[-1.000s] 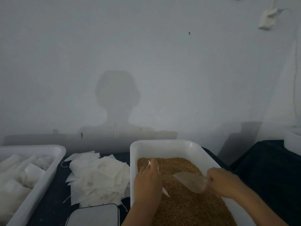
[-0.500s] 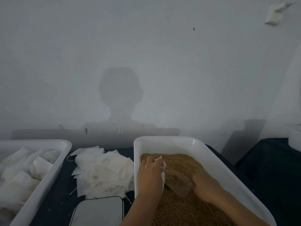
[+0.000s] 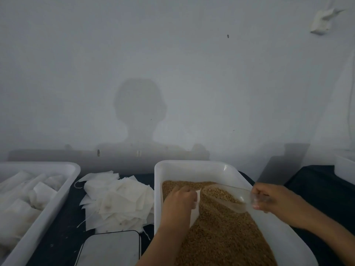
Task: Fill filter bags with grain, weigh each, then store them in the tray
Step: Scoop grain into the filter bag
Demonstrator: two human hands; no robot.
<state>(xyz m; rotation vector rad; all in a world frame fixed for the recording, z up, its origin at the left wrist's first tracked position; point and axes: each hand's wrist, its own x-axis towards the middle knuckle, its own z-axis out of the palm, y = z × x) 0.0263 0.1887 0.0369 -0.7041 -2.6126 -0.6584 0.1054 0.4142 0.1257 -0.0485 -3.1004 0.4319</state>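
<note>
Golden-brown grain (image 3: 221, 233) in a white tub (image 3: 192, 167); white filter bags (image 3: 119, 200); black tabletop (image 3: 57, 237).

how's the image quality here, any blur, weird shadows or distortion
Head view: dim, flat light; the person's shadow falls on the wall ahead. Right hand and clear scoop are motion-smeared; left hand with its filter bag is sharper. Wide-angle lens bows the grain tub edges.

the grain bin (image 3: 196, 167) is crowded: the left hand (image 3: 179, 201) with a filter bag (image 3: 196, 212) and the right hand (image 3: 274, 202) with a clear scoop (image 3: 226, 196) fill its far half. bare grain (image 3: 221, 239) lies open nearer. on the surface (image 3: 63, 233), the empty bags (image 3: 119, 200) and scale (image 3: 109, 248) block the gap to the left tray (image 3: 57, 204).
</note>
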